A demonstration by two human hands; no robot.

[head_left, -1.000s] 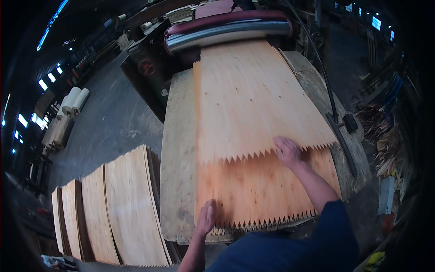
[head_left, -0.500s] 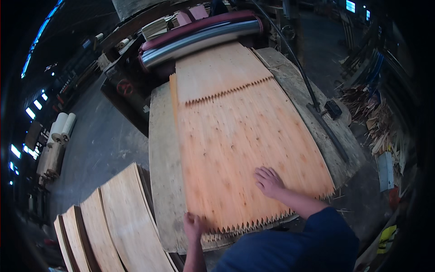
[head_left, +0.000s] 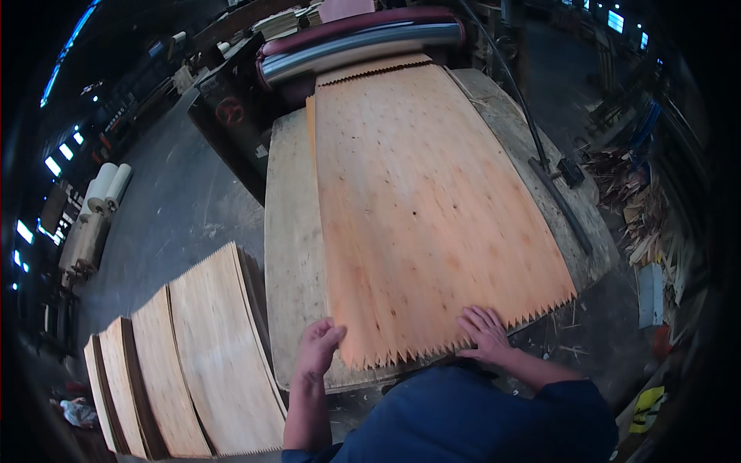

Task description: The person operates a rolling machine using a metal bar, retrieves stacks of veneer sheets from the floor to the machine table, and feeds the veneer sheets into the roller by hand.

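Note:
A long wood veneer sheet (head_left: 432, 208) with jagged ends lies on the board-topped table in front of me. My left hand (head_left: 316, 349) is closed at its near left corner, thumb and fingers pinching the edge. Near the jagged front edge, my right hand (head_left: 484, 332) rests flat on the sheet, fingers open. The sheet's far jagged end lies close to a metal roller (head_left: 363, 54), over a second veneer sheet (head_left: 378, 66) that reaches the roller.
Stacked veneer sheets (head_left: 216, 339) stand low at my left. A dark bar (head_left: 559, 204) lies along the table's (head_left: 293, 231) right side. Scrap veneer (head_left: 648, 220) is heaped on the far right. White rolls (head_left: 104, 189) lie at left, and a red handwheel (head_left: 229, 111) sits beside the roller.
Both veneer sheets have moved away toward the roller, so much less of the farther one shows. My right hand is now nearer the front edge; my left hand remains at the left corner.

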